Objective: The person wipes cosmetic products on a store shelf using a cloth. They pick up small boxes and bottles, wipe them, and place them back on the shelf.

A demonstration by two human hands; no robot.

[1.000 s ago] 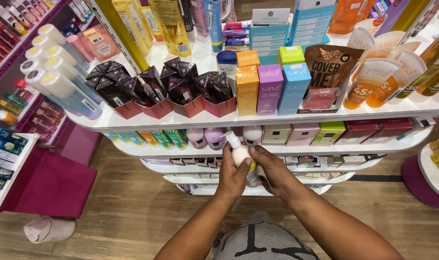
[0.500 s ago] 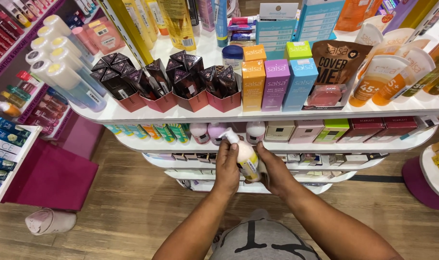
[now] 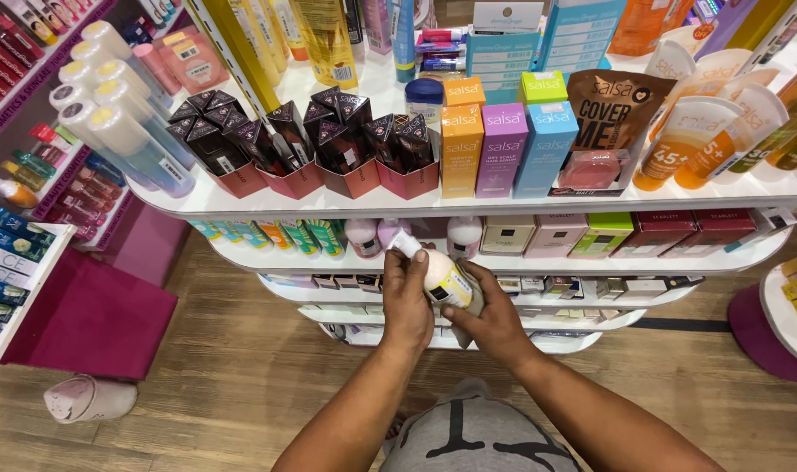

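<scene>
Hands meet over a small cream pump bottle (image 3: 445,278) with a white cap and yellow label, held tilted in front of a rounded, tiered white display stand. The left hand (image 3: 407,301) is closed around the bottle's upper body, fingers curled just under the cap, while the right hand (image 3: 494,322) cups and grips its base from below. Compared with a second ago, the bottle has risen slightly and leaned further, its cap now pointing up and left toward the front edge of the second shelf (image 3: 538,265), where similar pale pink bottles (image 3: 361,236) stand. On the top shelf above sit dark faceted boxes in pink trays (image 3: 328,149), then orange, purple and blue cartons (image 3: 503,144) near the front edge. The wooden floor (image 3: 197,376) lies below, and a grey shirt (image 3: 468,441) shows at the bottom edge.
</scene>
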